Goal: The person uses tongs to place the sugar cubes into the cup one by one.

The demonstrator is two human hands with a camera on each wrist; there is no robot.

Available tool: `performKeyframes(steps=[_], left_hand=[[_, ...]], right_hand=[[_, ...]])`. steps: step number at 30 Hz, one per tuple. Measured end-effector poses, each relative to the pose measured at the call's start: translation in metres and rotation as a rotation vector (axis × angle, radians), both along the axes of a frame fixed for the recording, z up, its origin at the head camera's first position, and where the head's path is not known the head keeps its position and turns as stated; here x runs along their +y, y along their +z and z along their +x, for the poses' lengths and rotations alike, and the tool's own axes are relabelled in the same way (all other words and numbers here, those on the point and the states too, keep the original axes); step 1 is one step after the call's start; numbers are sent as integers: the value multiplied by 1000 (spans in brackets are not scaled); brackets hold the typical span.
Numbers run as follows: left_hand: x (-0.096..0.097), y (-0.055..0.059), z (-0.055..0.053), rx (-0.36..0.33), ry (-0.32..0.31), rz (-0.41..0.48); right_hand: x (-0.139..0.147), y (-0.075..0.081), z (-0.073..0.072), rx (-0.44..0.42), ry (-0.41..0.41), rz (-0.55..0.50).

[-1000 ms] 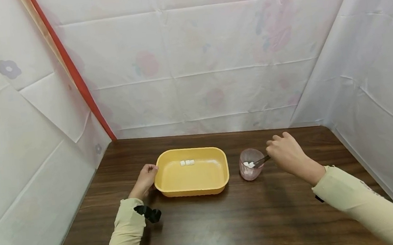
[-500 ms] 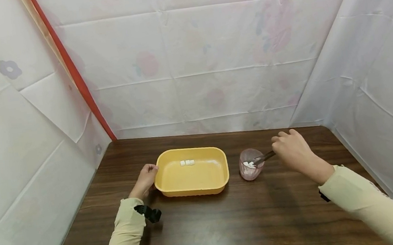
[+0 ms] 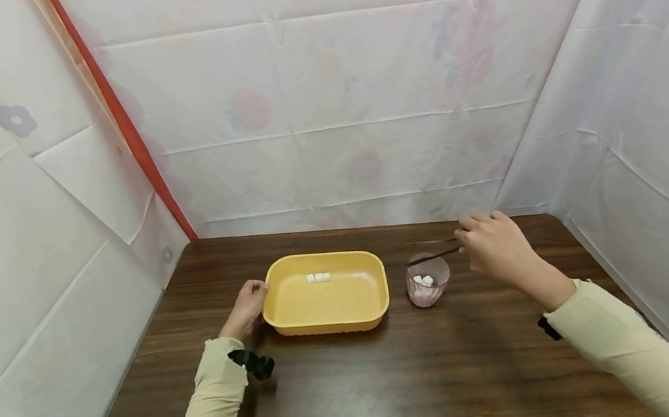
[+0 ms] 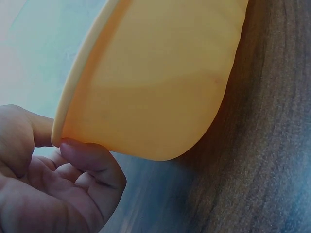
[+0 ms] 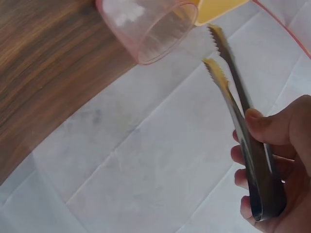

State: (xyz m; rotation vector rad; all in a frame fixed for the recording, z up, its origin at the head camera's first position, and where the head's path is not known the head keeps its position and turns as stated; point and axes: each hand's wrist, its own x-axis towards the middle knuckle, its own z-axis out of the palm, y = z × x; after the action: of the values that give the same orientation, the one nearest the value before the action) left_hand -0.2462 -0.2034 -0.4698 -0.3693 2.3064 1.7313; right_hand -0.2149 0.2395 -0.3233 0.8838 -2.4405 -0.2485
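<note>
My left hand (image 3: 248, 308) pinches the left rim of a yellow plastic tray (image 3: 334, 315), thumb and finger on either side of it in the left wrist view. Three small white cubes (image 3: 319, 277) sit in a row on the tray's floor. To the right of the tray stands a clear pinkish cup (image 3: 425, 298) with several white cubes (image 3: 423, 281) at its bottom. Metal tongs (image 5: 248, 131) with toothed tips are in the grip of my right hand (image 3: 496, 245). The tongs' tips are spread above the cup's far rim, nothing between them.
The dark wooden table (image 3: 355, 385) lies under everything. White patterned sheets (image 3: 322, 100) hang at the back and both sides. A red strip (image 3: 134, 135) runs down the left corner. A black strap (image 3: 253, 363) is round the left wrist.
My right hand has risen and the tongs have come up out of the cup, their tips now spread apart. My left hand and the tray have stayed in place.
</note>
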Motion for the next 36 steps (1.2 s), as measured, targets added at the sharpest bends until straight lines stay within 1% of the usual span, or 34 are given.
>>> performKeyframes(steps=[3, 7, 12, 17, 22, 27, 32, 36], left_hand=[[0, -1, 0, -2, 1, 1], [0, -1, 0, 5, -1, 5], [0, 0, 0, 8, -1, 3], [1, 0, 0, -3, 7, 4], [2, 1, 0, -8, 14, 8], [1, 2, 1, 7, 8, 0], [2, 2, 1, 12, 9, -5], [4, 1, 0, 2, 7, -8]], right_hand=[[-9, -1, -3, 16, 21, -38], [-24, -6, -7, 5, 37, -69], [-48, -16, -14, -60, 47, -100], [-74, -28, -20, -124, 58, -119], [-94, -42, -28, -144, 59, -83], [-110, -56, -36, -162, 31, -19], [-119, -66, -43, -178, 12, 17], [-123, -73, -48, -171, 14, 38]])
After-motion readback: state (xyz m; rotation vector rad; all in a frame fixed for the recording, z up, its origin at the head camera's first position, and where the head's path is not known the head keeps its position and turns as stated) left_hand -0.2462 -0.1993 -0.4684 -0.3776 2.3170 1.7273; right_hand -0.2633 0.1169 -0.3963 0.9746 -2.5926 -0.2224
